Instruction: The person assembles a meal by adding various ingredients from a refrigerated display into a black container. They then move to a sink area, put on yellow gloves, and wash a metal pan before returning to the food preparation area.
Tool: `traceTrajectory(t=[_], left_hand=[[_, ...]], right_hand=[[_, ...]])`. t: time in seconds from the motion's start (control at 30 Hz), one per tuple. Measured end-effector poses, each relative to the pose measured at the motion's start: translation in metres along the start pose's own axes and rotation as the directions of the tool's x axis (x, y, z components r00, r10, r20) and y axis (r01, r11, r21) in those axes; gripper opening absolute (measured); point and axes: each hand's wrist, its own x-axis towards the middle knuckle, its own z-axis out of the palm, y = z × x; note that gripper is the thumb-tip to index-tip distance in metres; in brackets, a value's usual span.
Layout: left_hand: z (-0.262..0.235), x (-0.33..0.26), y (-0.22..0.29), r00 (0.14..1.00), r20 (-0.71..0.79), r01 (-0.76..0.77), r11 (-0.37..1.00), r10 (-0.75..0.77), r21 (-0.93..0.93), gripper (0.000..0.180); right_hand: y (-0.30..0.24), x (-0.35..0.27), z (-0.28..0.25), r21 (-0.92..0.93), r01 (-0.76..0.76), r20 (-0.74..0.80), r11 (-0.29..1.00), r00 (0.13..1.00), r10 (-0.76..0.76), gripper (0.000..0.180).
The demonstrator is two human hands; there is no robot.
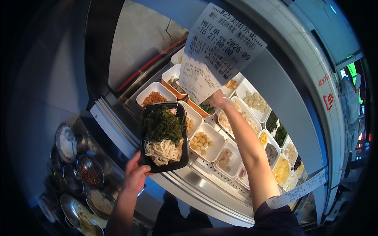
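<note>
My left hand (136, 173) grips a black plastic takeaway container (170, 169) by its near left corner, thumb over the rim. Dark green shredded seaweed (163, 125) fills its far part, and pale noodle-like strands (162, 152) lie in the near part. My right hand (219, 100), in a thin clear plastic glove, reaches into the display case over an orange-sided tray with green leafy food (207, 108). A hanging printed paper slip (220, 51) covers part of that hand, and its fingertips are hidden.
White trays surround the right arm: shredded orange food (153, 98), round yellowish balls (201, 142), pale cubes (256, 101), yellow slices (281, 171). A second slip (299, 191) sticks out by the right sleeve. Metal bowls, one with reddish beans (90, 170), stand at lower left.
</note>
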Motion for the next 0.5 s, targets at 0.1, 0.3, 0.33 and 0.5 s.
traceTrajectory(t=[0.1,0.3,0.33,0.5], left_hand=[[-0.004,0.003,0.002,1.0,0.015,0.004,1.0,-0.004,-0.003,0.059],[0.007,0.006,0.013,1.0,-0.018,0.023,1.0,-0.022,0.013,0.061],[0.007,0.006,0.012,0.999,-0.031,0.022,1.0,-0.021,0.007,0.061],[-0.001,0.012,0.011,1.0,0.011,0.018,1.0,-0.019,0.006,0.054]], right_hand=[[0.009,-0.001,0.006,0.041,-0.036,-0.011,0.999,0.999,0.036,0.058],[-0.003,-0.001,-0.015,0.47,-0.192,0.005,0.861,0.977,0.215,0.036],[-0.01,-0.001,-0.022,0.461,-0.177,-0.011,0.869,0.979,0.206,0.034],[-0.009,0.005,-0.023,0.334,-0.203,-0.019,0.921,0.975,0.222,0.029]])
